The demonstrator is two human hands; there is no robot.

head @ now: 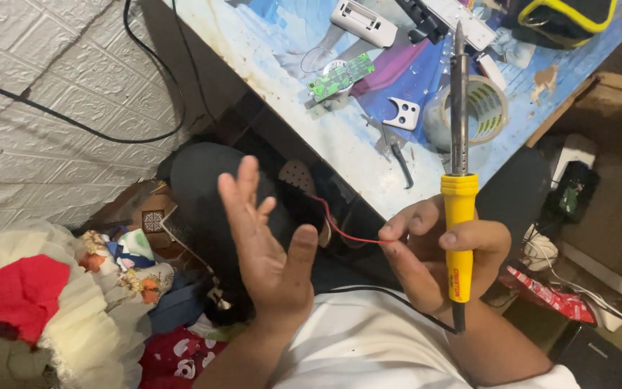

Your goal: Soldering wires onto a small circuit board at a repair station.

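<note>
My right hand (437,252) grips a soldering iron (459,216) by its yellow handle, tip pointing up over the table. The same hand's fingertips pinch a thin red wire (347,234) that runs left toward a black rounded device (210,187) below the table edge. My left hand (268,241) is open, fingers spread, palm facing right, in front of that black device and holding nothing. A black cord (376,295) trails from the iron's base across my white shirt.
The blue-patterned table (311,122) carries a green circuit board (341,76), a tape roll (478,109), a white plastic bracket (403,113), a white casing (363,21) and a black-and-yellow object (563,18). Cloth heap lies lower left; white textured wall at left.
</note>
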